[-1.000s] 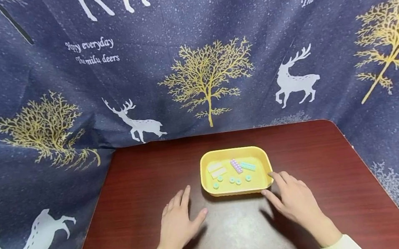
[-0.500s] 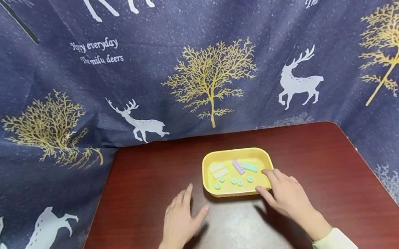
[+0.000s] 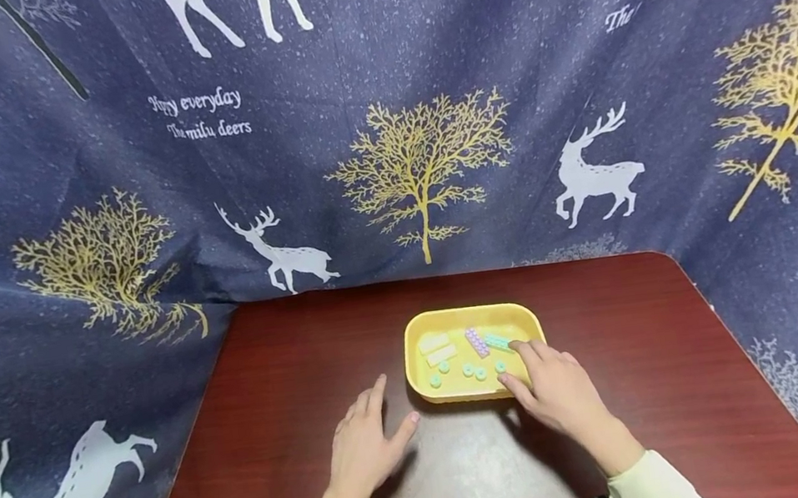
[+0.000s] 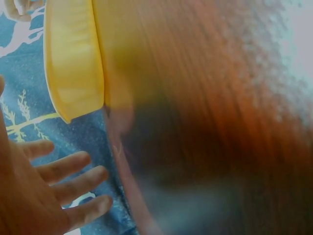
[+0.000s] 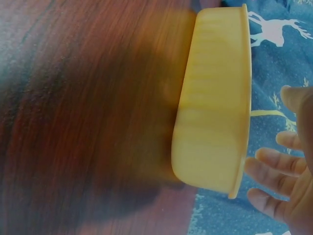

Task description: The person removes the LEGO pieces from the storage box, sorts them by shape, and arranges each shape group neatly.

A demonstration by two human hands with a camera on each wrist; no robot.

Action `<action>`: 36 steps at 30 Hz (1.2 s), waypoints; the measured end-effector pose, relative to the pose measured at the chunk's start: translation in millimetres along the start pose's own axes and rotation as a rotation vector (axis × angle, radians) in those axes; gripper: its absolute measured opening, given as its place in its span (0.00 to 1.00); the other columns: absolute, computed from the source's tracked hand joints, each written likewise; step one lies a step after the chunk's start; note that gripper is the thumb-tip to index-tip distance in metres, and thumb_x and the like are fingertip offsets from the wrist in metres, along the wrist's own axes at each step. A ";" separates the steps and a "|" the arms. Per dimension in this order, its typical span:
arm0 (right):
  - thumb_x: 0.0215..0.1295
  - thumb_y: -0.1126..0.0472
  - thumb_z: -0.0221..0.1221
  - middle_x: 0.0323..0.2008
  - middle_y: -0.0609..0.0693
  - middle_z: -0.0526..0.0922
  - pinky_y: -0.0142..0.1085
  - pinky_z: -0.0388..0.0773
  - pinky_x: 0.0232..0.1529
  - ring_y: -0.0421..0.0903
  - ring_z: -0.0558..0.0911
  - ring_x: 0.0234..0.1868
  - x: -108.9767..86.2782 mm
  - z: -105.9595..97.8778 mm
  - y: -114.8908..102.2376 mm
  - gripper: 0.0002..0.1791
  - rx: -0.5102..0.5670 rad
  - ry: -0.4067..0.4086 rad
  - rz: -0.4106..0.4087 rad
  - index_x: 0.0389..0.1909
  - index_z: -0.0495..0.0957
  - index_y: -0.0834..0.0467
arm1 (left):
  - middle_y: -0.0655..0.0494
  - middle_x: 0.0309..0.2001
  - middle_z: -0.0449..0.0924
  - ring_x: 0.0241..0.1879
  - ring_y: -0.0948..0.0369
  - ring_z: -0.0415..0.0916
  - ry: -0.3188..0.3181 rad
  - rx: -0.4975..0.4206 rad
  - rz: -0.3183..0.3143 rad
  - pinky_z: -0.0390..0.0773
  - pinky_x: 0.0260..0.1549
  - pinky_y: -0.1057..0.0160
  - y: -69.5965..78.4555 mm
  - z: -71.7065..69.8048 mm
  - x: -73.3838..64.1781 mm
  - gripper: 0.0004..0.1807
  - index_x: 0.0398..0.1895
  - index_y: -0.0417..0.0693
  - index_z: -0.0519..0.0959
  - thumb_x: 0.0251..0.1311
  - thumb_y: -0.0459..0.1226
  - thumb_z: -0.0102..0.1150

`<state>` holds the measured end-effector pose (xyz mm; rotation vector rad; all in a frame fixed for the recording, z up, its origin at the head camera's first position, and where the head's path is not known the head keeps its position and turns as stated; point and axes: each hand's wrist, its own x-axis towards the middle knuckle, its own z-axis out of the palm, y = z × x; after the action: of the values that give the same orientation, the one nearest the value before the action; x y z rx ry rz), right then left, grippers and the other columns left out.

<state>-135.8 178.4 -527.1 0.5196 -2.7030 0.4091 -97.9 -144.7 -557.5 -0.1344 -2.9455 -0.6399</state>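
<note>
A yellow tray (image 3: pixel 434 397) holds a purple studded brick (image 3: pixel 477 343), a teal studded brick (image 3: pixel 496 342), two pale flat bricks (image 3: pixel 440 355) and several small mint rings (image 3: pixel 469 369). My right hand (image 3: pixel 563 387) hovers over the tray's right front corner, thumb and index finger spread, the index tip near the teal brick and the thumb by the rightmost ring. Nothing shows between them. Left of the tray, my left hand (image 3: pixel 366 443) has its fingers spread and holds nothing. In the left wrist view, the left hand (image 4: pixel 63 186) lies apart from the tray's side wall.
A dark red wooden table (image 3: pixel 292 356) carries the tray. Behind it hangs a blue cloth (image 3: pixel 296 153) with white deer and golden trees. Both sleeves (image 3: pixel 650 485) are pale.
My right hand has moved left, from the tray's right rim to over its inside. The left hand has stayed nearly in place. The view has shifted slightly.
</note>
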 end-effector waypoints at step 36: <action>0.66 0.44 0.67 0.53 0.60 0.82 0.57 0.89 0.42 0.61 0.85 0.43 47.7 34.0 -6.4 0.30 0.039 -0.111 0.106 0.60 0.77 0.60 | 0.48 0.66 0.76 0.62 0.48 0.77 0.001 -0.034 -0.007 0.85 0.56 0.40 13.0 14.7 33.5 0.47 0.79 0.58 0.62 0.65 0.74 0.43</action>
<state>-184.4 146.8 -537.3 0.4226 -2.8434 0.4748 -131.1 -124.7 -560.8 -0.1270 -2.9365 -0.6910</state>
